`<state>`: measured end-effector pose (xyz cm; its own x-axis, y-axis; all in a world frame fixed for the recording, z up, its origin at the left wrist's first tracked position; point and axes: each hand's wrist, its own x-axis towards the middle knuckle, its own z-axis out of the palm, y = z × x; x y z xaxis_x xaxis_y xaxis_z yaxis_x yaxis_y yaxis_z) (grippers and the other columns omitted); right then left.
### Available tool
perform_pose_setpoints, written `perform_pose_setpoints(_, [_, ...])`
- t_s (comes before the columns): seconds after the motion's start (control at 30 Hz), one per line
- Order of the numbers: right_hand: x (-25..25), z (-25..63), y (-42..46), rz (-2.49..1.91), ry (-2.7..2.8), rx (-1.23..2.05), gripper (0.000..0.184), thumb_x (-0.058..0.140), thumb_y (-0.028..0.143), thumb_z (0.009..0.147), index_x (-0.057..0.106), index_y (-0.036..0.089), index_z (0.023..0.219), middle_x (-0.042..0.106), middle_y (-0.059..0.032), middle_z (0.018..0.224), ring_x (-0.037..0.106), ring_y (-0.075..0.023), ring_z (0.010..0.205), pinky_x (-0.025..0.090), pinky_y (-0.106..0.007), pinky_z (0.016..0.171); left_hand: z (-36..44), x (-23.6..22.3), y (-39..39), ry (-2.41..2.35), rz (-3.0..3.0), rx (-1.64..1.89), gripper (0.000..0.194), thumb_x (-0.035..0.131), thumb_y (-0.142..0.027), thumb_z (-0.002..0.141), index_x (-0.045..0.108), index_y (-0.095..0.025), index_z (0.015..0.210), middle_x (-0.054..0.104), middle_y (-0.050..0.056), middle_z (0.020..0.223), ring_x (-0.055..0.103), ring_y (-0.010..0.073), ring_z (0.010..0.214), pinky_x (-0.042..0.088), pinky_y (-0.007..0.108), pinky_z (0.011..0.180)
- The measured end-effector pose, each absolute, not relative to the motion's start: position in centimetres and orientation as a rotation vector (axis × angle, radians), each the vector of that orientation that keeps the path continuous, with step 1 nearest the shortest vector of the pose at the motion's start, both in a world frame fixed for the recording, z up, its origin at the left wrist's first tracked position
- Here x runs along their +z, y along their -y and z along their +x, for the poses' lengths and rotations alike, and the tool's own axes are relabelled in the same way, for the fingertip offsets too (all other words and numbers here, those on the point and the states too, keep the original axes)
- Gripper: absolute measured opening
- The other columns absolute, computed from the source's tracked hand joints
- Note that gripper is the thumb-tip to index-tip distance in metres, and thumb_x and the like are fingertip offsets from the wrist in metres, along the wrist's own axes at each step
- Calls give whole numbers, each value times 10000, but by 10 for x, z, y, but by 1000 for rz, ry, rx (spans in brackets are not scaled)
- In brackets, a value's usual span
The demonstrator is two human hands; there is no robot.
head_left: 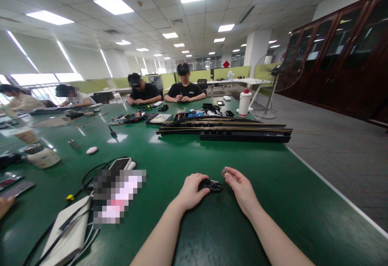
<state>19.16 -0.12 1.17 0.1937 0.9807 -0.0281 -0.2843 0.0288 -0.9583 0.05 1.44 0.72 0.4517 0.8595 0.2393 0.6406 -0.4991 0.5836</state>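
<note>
My left hand (194, 190) grips a small black device (212, 184) from its left side, thumb and fingers on either edge. The device lies low over the green table (169, 157), and small parts show along its exposed top; its exact kind I cannot make out. Just to the right of it, my right hand (241, 188) pinches a tiny greyish piece (224, 172) between thumb and fingertips. That piece is held apart from the device, slightly above its right end.
Black rails with thin brass-coloured rods (245, 132) lie across the table ahead. On the left are a notebook (66, 229), cables, a phone (120, 164) and a cup (42, 155). Tools (130, 118) and a white bottle (244, 103) stand farther back. Several people sit around the table.
</note>
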Motion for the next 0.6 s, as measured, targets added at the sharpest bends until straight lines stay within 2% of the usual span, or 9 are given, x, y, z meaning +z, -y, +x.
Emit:
perform_pose_setpoints(0.3, [11,192,1,-1066,836,1212,404,750,418,583,654,198,907,706,-48,924,625,-220,951,451,-376,902,0,7,-14,-1256,2308,736,348,608,-273,766,546,-228,1105,599,36,1079,505,223,1034,367,373,929])
perform_pose_setpoints(0.6, [11,192,1,-1062,806,1223,436,774,415,543,658,193,900,710,-44,904,631,-207,927,454,-356,894,1,6,-15,-1267,2309,715,349,605,-274,768,544,-230,1109,595,33,1092,500,222,1042,364,371,932])
